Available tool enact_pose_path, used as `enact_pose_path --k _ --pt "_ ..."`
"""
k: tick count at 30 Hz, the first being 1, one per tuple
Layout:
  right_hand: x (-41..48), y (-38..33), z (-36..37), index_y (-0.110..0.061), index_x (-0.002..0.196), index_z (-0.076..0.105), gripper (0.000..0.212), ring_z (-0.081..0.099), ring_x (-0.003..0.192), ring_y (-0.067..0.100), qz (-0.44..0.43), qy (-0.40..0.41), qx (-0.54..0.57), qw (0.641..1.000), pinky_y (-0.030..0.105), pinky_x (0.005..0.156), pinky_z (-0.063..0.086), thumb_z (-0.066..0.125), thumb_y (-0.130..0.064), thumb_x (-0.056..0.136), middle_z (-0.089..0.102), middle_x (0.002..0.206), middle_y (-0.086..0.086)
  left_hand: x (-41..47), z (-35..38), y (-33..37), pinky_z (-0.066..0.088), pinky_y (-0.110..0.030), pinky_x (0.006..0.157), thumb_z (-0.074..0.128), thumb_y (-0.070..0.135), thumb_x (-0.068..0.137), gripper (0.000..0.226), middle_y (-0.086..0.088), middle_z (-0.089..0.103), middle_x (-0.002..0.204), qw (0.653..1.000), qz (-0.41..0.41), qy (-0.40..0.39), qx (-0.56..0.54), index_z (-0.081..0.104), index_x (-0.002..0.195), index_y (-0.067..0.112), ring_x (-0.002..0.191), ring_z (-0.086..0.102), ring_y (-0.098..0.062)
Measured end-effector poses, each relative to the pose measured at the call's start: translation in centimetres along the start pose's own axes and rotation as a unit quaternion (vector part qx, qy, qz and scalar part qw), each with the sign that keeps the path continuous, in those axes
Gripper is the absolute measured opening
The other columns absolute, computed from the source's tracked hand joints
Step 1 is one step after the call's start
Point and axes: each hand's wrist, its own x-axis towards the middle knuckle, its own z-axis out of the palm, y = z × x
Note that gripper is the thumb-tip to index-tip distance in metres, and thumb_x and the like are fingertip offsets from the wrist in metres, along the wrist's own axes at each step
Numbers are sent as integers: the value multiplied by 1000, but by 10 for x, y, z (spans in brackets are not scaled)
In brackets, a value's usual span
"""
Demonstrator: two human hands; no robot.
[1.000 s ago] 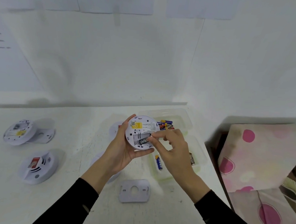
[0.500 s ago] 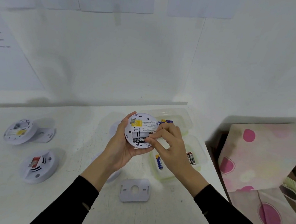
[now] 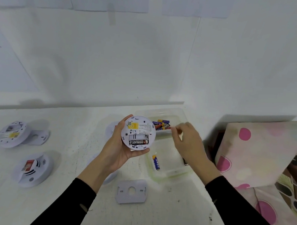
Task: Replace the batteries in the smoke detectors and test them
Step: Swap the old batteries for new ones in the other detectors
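The smoke detector (image 3: 138, 132) is up off the table, back facing us, cupped in the left hand (image 3: 117, 153) with thumb and fingers curled round its rim; one black battery (image 3: 139, 142) sits in the lower slot, the upper slot bare. The right hand (image 3: 188, 144), pressing on that battery half a second ago, is now off it and hovers over the far clear tray (image 3: 179, 115), fingers bunched and blurred, so I cannot tell whether they pinch anything. That tray holds a heap of batteries (image 3: 162, 124); the near tray (image 3: 170, 174) holds a blue-and-yellow battery (image 3: 156, 162)
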Motion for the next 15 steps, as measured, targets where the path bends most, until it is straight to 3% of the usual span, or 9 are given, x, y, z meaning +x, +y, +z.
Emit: enact_pose_path --k 2,3,5,8,10,12,14,15 --pt "0 11 -4 -12 101 65 26 61 99 21 76 -164 -225 957 31 79 46 49 -33 97 60 108 5 1 -1 1 59 -53 76 42 37 101 40 -13 62 131 1000 2 1 5 51 139 29 108 67 -37" --pt "-3 13 -4 -13 111 64 27 60 108 23 95 -218 -281 930 31 85 46 51 -32 96 58 118 5 1 0 1 59 -53 75 42 37 101 40 -13 62 131 1000 2 1 8 51 139 29 109 67 -38" --pt "-8 16 -1 -13 119 59 28 58 114 23 100 -254 -321 907 29 87 46 55 -25 94 55 125 5 1 1 1 59 -52 75 44 38 99 41 -13 63 131 1000 0 0 7 52 138 29 109 66 -38" --pt "-12 18 3 -13 114 59 22 60 109 22 78 -247 -345 902 27 79 46 53 -13 93 54 121 4 0 2 0 59 -52 74 51 42 89 51 -13 65 128 1000 -5 -5 -1 52 138 28 108 67 -38" --pt "-11 22 5 -14 110 60 19 60 103 23 69 -246 -298 920 28 78 46 54 -12 92 56 115 5 -1 2 0 59 -53 74 49 42 90 50 -13 64 129 1000 -2 -7 -4 52 139 28 109 66 -38" --pt "-12 20 3 -15 103 59 11 61 95 21 60 -201 -184 960 30 80 49 57 -16 92 62 102 2 0 -3 -1 59 -52 74 46 42 93 47 -13 64 129 1000 1 3 -10 52 138 28 109 66 -38" --pt "-15 5 -1 -17 99 61 7 63 85 14 11 -78 2 997 29 79 51 62 -17 91 66 89 -3 0 -4 -1 59 -52 74 43 41 97 44 -14 64 129 1000 3 11 -15 52 138 28 110 65 -39" --pt "-16 -8 -4 -17 100 64 10 64 85 10 -28 -12 94 995 24 80 51 65 -15 91 67 89 -4 -1 -2 0 59 -52 74 41 40 99 42 -14 64 129 1000 3 9 -15 53 138 27 111 65 -39"
